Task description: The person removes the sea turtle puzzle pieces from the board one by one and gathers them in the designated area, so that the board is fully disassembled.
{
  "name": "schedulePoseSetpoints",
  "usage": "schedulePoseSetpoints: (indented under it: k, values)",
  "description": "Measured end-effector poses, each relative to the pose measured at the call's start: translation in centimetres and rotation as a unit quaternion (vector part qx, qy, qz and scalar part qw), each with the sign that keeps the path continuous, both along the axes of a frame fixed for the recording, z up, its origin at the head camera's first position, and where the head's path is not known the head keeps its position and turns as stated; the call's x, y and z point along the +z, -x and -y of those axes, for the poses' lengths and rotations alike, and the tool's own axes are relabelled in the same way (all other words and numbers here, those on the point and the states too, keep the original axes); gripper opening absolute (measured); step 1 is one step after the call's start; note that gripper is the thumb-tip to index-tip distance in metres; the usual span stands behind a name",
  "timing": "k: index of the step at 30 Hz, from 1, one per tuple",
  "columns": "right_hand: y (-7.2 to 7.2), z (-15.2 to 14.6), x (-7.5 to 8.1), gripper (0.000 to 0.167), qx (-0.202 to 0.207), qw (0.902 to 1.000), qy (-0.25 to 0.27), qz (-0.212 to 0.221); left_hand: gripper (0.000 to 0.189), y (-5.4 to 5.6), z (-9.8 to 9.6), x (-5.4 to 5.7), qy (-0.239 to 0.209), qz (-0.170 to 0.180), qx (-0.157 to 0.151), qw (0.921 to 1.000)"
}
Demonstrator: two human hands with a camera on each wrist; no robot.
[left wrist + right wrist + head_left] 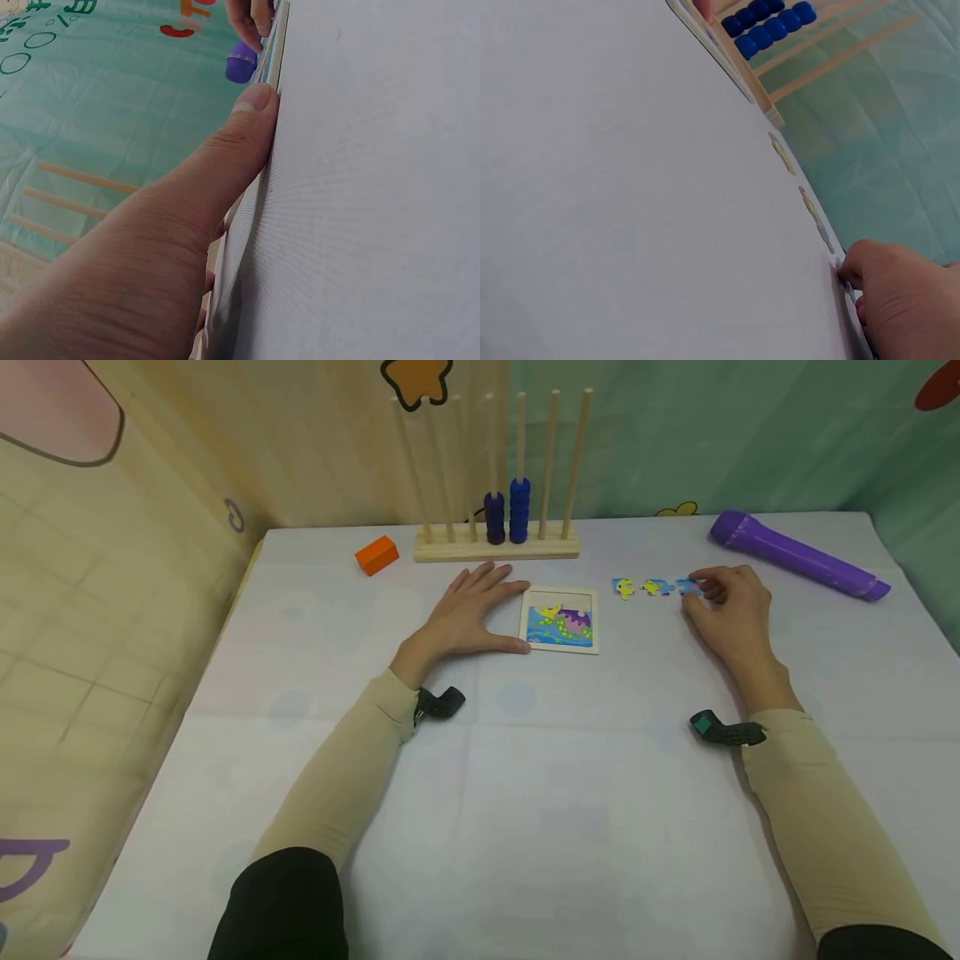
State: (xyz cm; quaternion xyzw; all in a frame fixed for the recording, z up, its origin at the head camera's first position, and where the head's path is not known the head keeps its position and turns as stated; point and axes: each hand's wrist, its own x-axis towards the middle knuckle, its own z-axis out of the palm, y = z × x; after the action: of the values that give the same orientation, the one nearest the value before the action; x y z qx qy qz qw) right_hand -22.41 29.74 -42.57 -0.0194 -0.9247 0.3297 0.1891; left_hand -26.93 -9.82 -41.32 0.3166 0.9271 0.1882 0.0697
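A small jigsaw puzzle in a pale square frame (559, 650) lies on the table, with part of its picture filled in. My left hand (468, 617) spreads its thumb and index finger against the frame's left side. In the left wrist view the thumb (244, 142) touches the frame's edge. To the right of the frame lie a yellow-and-blue puzzle piece (623, 587) and another piece (657, 587). Beside them my right hand (735, 606) pinches a blue puzzle piece (686, 586) at the table surface. The fingers partly hide that piece.
A wooden bead rack (495, 553) with blue beads on two pegs stands behind the frame. An orange block (377, 556) lies at its left. At the back right lies a purple tube (798, 556). Curtains hang behind the white-covered table (570, 827).
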Motion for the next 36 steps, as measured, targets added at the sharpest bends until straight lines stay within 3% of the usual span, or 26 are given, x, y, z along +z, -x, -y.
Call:
schedulePoseSetpoints:
  k: [10,18,26,36]
  values:
    - [0.0,0.0,-0.1,0.034,-0.015,0.9984,0.014,-0.052,0.1,-0.1,-0.1,0.1,0.0,-0.003,-0.001,1.0]
    - [0.0,1.7,0.3,0.025,-0.038,0.9953,0.03,-0.083,0.1,-0.1,0.0,-0.1,-0.006,-0.003,0.005,1.0]
    - [-0.5,6.2,1.1,0.019,0.057,0.993,0.035,-0.097,0.1,-0.1,0.0,-0.3,-0.008,-0.012,0.01,0.9999]
    - [-0.4,11.8,0.8,0.02,0.141,0.988,0.047,-0.044,0.1,-0.2,-0.3,0.0,-0.001,-0.015,0.013,0.9998]
